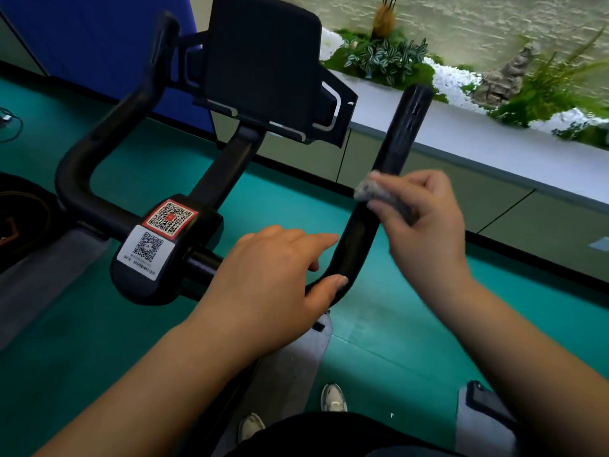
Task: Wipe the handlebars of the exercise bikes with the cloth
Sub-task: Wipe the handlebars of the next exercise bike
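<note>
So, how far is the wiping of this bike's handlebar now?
Nothing shows which parts are already wiped. In hand: the right hand holds the grey cloth on the right arm of the handlebar, about midway up, while the left hand grips the bend below. Probably left: the tip of this arm and the left arm of the handlebar, which no hand touches.

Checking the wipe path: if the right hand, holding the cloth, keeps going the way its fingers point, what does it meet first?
Most likely the right handlebar arm: the right hand pinches the grey cloth with its fingers aimed left at that black bar, and the cloth already looks to be at it. Depth is unclear, so contact is not certain.
</note>
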Demonstrator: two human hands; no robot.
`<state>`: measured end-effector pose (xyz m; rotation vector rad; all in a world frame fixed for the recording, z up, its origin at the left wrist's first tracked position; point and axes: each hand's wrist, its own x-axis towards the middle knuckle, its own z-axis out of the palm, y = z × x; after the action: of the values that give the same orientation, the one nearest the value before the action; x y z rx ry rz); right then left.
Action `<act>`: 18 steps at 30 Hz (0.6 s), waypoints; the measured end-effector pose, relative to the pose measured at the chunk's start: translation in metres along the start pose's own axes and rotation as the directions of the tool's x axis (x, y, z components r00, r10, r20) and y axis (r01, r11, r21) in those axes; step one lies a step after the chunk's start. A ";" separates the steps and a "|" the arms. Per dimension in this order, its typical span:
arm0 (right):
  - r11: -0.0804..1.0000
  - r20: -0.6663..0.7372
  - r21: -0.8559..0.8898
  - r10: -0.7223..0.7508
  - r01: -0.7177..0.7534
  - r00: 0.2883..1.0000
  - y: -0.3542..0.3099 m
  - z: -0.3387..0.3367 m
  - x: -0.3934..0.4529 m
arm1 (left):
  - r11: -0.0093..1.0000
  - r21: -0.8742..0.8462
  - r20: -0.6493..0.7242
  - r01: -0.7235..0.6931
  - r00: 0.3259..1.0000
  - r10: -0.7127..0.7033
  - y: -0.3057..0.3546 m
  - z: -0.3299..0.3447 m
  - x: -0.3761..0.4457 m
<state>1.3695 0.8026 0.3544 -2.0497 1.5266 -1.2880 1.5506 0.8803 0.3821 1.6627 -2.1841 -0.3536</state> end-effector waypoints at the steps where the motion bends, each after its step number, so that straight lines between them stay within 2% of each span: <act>1: 0.999 0.021 0.016 -0.038 0.038 0.999 -0.002 -0.001 -0.014 | 1.000 0.000 0.006 0.002 1.000 -0.002 0.003 0.001 0.002; 5: 0.991 0.090 0.054 -0.128 0.123 0.988 0.001 -0.005 -0.026 | 1.000 0.017 0.011 0.014 1.000 -0.014 0.009 0.005 0.006; 10: 0.999 0.017 0.036 -0.038 0.038 0.999 0.017 -0.003 0.040 | 0.997 -0.010 0.036 0.073 0.997 -0.072 0.012 0.006 0.015; 15: 0.988 0.014 0.103 -0.114 0.112 0.993 0.022 -0.006 -0.009 | 0.991 -0.040 0.022 0.130 0.991 -0.129 0.017 0.008 0.025; 18: 0.980 0.009 0.059 -0.190 0.189 0.982 0.030 -0.008 0.005 | 0.987 -0.032 0.025 0.159 0.987 -0.159 0.018 0.009 0.030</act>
<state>1.3450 0.7881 0.3411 -2.2061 1.2975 -1.3630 1.5239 0.8561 0.3853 1.8274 -2.0542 -0.4524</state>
